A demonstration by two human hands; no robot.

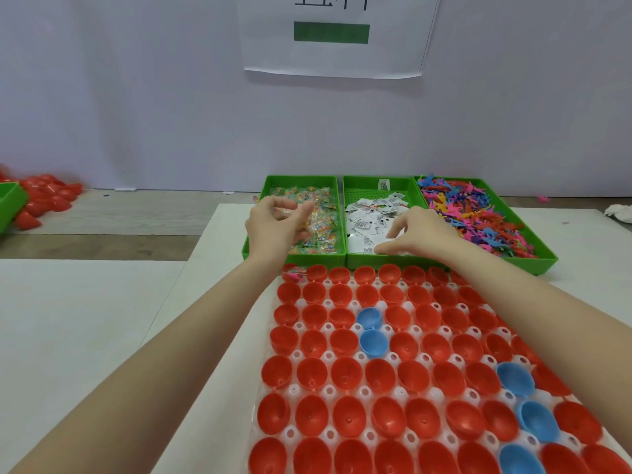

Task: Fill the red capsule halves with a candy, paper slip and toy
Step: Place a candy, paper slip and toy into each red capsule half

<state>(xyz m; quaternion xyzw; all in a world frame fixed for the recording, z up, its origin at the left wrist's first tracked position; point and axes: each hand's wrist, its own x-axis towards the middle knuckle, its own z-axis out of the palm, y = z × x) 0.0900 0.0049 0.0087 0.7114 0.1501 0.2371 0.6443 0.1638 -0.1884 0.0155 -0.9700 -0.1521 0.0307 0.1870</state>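
- A white paper sheet (337,46) is seen fixed to the pale wall (136,97), printed with dark characters cut off at the top and a green rectangle (331,33).
- A heap of loose red shells (44,200) is seen at the far left on the wooden surface (102,227).
- A corner of another green tray (10,203) is seen just beside that heap.
- A crumpled white object (619,212) is seen at the right edge.
- A few blue capsule halves (374,342) are seated in the white holder.
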